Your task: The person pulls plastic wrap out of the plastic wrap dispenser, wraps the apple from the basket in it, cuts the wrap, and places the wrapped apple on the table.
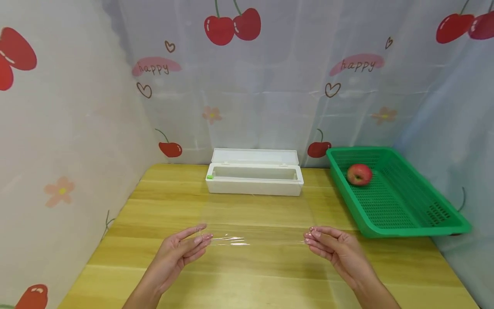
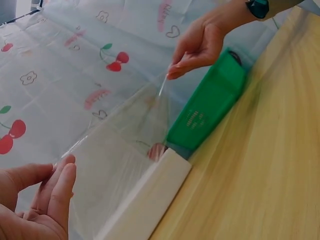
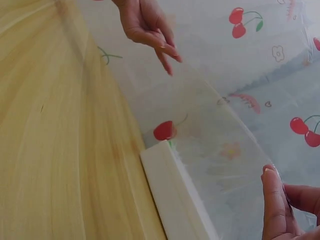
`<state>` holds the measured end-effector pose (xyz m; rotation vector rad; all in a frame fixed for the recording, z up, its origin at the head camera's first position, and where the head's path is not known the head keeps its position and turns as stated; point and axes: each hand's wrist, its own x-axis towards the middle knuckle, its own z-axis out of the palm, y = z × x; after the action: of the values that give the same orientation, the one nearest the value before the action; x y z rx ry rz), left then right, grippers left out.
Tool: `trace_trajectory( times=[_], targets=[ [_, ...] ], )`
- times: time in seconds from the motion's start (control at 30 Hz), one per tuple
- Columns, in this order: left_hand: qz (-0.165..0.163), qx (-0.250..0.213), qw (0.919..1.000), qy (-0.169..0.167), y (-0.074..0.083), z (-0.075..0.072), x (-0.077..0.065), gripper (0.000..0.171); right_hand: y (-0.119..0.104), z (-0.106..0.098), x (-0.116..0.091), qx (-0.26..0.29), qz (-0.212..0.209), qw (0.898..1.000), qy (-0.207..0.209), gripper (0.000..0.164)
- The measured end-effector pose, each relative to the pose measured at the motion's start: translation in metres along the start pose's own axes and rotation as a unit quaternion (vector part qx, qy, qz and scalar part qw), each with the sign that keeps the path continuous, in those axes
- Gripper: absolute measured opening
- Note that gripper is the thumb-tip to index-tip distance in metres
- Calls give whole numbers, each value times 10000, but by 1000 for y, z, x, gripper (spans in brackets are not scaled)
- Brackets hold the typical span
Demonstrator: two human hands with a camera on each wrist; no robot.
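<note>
A clear sheet of plastic wrap (image 1: 262, 214) stretches from the white wrap dispenser box (image 1: 254, 187) toward me. My left hand (image 1: 179, 253) pinches one front corner of the sheet between thumb and fingers. At the other front corner, my right hand (image 1: 337, 251) pinches the film the same way. Both hands hold the front edge up above the table, as the left wrist view shows with the film (image 2: 125, 140) rising from the box. The box's lid (image 1: 254, 156) is raised at the back, and a small green piece (image 1: 210, 177) sits at the left end of its front rim.
To the right stands a green plastic basket (image 1: 414, 231) with a red apple (image 1: 359, 174) in its back left part. Everything rests on a wood-grain table (image 1: 154, 206). Cherry-printed curtains (image 1: 254, 94) close off the back and sides.
</note>
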<state>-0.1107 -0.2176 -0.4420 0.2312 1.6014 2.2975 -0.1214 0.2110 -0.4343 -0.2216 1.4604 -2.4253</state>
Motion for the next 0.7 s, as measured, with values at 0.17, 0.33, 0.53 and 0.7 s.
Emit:
trace_trajectory(
  times=[0.17,0.33,0.53,0.7],
  targets=[
    [-198,192,9992,-293,-3,-7,-3,45,3,-3,-2,-46,146,9999,-45,26],
    [-351,326,9977,-484,-5,-15,-3,38,4,-6,-3,-233,499,9983,202,19],
    [-421,648,9963,-370,-8,-26,-3,34,8,-10,-5,-475,716,9962,146,15],
    [-624,1089,9914,-363,-8,-31,-2,34,10,-13,-5,-625,788,9949,38,14]
  ],
)
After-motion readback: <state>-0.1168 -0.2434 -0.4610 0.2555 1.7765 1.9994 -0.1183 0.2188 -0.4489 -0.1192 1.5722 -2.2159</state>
